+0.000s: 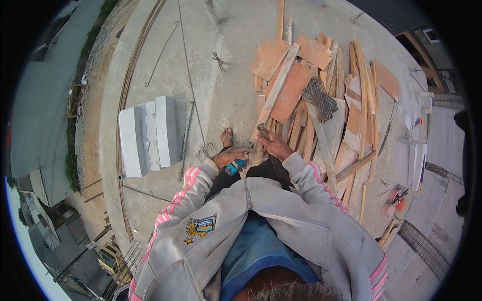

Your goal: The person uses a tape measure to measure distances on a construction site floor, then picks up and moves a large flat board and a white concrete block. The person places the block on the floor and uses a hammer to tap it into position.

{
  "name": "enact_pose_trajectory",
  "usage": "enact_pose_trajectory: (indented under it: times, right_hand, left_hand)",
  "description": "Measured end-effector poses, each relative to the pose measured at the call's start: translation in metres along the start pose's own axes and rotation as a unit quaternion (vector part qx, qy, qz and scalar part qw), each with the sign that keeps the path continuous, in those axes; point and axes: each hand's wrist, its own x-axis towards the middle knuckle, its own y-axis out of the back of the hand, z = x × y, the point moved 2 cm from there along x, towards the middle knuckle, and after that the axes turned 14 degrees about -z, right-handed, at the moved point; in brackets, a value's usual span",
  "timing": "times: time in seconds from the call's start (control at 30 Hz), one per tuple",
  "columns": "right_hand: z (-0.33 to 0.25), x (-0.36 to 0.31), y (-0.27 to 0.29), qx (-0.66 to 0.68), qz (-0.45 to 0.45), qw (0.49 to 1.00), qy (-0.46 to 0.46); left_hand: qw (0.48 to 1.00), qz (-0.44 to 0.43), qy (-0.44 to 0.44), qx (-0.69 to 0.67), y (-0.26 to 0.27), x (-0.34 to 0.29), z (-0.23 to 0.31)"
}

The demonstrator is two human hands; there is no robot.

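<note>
Low in front of my body, my left hand (230, 157) is curled against a small teal-blue object (235, 167) with dark parts; its exact kind does not show. My right hand (276, 146) is closed around a dark, narrow, stick-like thing (262, 130), whose lower part runs back toward my legs. Just beyond that hand is the near end of a long wooden plank (279, 83), which slants away over the wood pile. The hands are close together but apart. One sandalled foot (227, 137) shows beyond my left hand.
Loose boards and reddish plywood pieces (295, 93) are heaped at the right, with a coil of wire (320, 99) on top. White blocks (148, 135) stand at the left. Thin steel rods (188, 75) lie across the concrete floor (150, 70). Buckets (394, 200) stand far right.
</note>
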Motion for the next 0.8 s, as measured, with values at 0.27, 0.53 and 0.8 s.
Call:
enact_pose_trajectory:
  times: [0.27,0.53,0.8]
  right_hand:
    - [-0.123,0.120,-0.021,-0.058,-0.042,0.987,0.142]
    - [0.032,0.226,0.173,0.192,0.122,0.973,0.042]
    - [0.263,0.368,0.337,-0.013,0.388,0.807,-0.446]
  left_hand:
    - [0.935,0.004,0.227,0.271,0.066,0.001,0.110]
    - [0.962,0.066,0.230,0.131,0.147,0.014,0.094]
    - [0.970,0.063,0.228,-0.059,0.234,0.041,0.041]
